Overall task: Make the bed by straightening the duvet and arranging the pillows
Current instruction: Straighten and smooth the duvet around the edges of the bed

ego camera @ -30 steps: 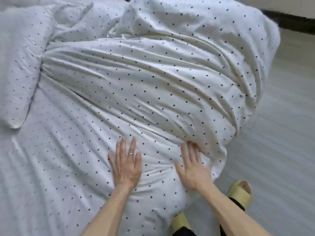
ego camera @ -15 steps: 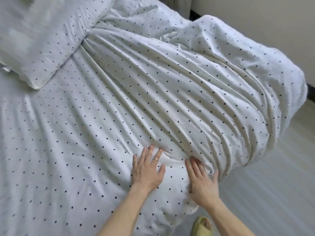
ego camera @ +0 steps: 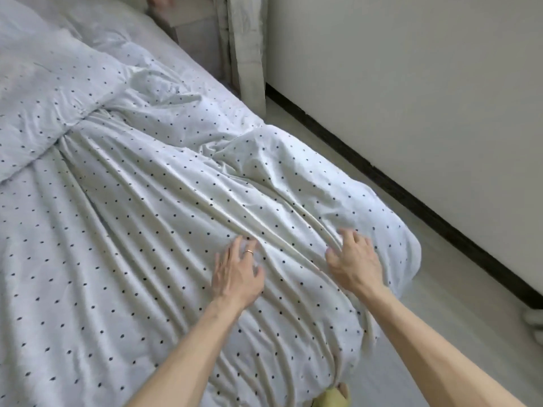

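**Inspector A:** Since the earlier frame we note both hands have travelled up the duvet [ego camera: 176, 224] and spread apart, and the folded bulk that stood high by the bed's edge now lies lower. Where do we record the hands?

**Inspector B:** We record the left hand [ego camera: 236, 271] flat on the cover, fingers released and splayed, a ring [ego camera: 249, 252] on one finger. The right hand [ego camera: 354, 261] rests near the bed's right edge, fingers bent loosely and pressing into a ridge of cloth; we see no fabric pinched in it, so we log it as unclenched, grasping nothing.

**Inspector A:** And the task's items?

**Inspector B:** The duvet covers the bed, long creases fanning from the pillow [ego camera: 50, 92] at upper left down to the near corner. A bunched lump [ego camera: 293, 160] remains beyond the right hand, overhanging the floor [ego camera: 440, 289]. One pillow lies at the head; anything beyond it is too blurred for us to tell.

**Inspector A:** Step in hand?

**Inspector B:** In our judgement, smoothing the duvet, well short of finished; pillows not yet arranged.

**Inspector A:** Next move?

**Inspector B:** We judge it calls for gripping the bunched edge and drawing it outward, then sweeping both palms along the creases, not across them.
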`<action>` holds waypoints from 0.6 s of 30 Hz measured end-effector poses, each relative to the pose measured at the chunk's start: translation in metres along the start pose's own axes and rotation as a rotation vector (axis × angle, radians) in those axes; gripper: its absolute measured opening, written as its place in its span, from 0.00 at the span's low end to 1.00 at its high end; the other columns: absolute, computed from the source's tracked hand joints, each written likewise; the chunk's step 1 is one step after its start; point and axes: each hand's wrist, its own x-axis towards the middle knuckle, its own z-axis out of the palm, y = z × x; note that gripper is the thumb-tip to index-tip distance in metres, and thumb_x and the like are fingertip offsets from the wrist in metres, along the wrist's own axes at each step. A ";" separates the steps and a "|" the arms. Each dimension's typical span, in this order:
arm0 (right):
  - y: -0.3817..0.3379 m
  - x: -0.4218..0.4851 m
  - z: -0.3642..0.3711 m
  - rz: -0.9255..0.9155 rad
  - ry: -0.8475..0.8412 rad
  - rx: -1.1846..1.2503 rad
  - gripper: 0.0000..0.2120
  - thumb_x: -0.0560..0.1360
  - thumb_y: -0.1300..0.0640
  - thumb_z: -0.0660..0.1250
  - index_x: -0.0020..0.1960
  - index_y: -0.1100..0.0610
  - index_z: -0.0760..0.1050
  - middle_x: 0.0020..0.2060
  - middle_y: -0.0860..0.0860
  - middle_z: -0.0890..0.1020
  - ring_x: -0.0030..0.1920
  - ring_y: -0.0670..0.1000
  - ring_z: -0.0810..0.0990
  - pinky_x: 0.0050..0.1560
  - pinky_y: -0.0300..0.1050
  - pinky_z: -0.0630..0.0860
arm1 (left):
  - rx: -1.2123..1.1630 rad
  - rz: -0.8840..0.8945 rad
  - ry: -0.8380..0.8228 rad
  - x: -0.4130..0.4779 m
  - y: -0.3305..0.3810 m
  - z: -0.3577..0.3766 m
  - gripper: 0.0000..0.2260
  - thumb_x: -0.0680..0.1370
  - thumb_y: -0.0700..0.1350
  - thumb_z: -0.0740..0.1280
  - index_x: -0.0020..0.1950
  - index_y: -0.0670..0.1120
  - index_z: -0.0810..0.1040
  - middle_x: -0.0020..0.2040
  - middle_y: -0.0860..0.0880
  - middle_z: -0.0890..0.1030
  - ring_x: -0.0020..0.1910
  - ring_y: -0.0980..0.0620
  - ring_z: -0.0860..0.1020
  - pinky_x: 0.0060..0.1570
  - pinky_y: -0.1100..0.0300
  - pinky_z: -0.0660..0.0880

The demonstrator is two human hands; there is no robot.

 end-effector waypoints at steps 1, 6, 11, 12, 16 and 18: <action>0.015 0.020 -0.010 0.001 0.010 0.008 0.26 0.79 0.47 0.61 0.75 0.54 0.65 0.72 0.54 0.70 0.70 0.57 0.67 0.70 0.53 0.67 | 0.003 -0.004 0.024 0.013 0.019 0.000 0.27 0.79 0.53 0.61 0.78 0.50 0.62 0.79 0.45 0.59 0.78 0.45 0.59 0.77 0.47 0.53; 0.088 0.116 -0.058 0.039 -0.093 0.113 0.34 0.79 0.43 0.63 0.80 0.54 0.58 0.79 0.52 0.62 0.78 0.57 0.58 0.75 0.54 0.61 | -0.004 -0.075 0.016 0.076 0.107 0.015 0.28 0.80 0.56 0.60 0.79 0.53 0.61 0.81 0.46 0.55 0.79 0.46 0.56 0.77 0.45 0.54; 0.126 0.190 -0.071 0.132 -0.397 0.313 0.46 0.73 0.37 0.69 0.83 0.50 0.51 0.80 0.51 0.62 0.76 0.58 0.65 0.67 0.52 0.69 | -0.055 -0.187 -0.172 0.114 0.145 0.037 0.29 0.81 0.61 0.54 0.81 0.57 0.52 0.82 0.46 0.54 0.81 0.44 0.50 0.77 0.43 0.53; 0.127 0.199 -0.069 0.153 -0.455 0.368 0.47 0.73 0.37 0.70 0.83 0.49 0.50 0.79 0.50 0.64 0.74 0.57 0.69 0.61 0.49 0.69 | -0.042 -0.211 -0.212 0.115 0.146 0.041 0.30 0.81 0.62 0.53 0.81 0.58 0.50 0.82 0.46 0.55 0.81 0.43 0.50 0.77 0.43 0.53; 0.113 0.224 -0.064 0.095 -0.569 0.372 0.36 0.69 0.31 0.71 0.72 0.46 0.72 0.67 0.47 0.79 0.62 0.50 0.79 0.52 0.43 0.72 | 0.010 -0.268 -0.209 0.119 0.141 0.047 0.30 0.81 0.62 0.53 0.81 0.59 0.51 0.78 0.46 0.64 0.78 0.45 0.58 0.76 0.48 0.59; 0.106 0.223 -0.058 0.104 -0.635 0.377 0.31 0.63 0.29 0.72 0.56 0.49 0.82 0.54 0.46 0.86 0.51 0.46 0.84 0.52 0.44 0.79 | 0.026 -0.282 -0.221 0.120 0.143 0.048 0.31 0.80 0.62 0.54 0.81 0.58 0.48 0.77 0.47 0.65 0.77 0.45 0.60 0.74 0.48 0.61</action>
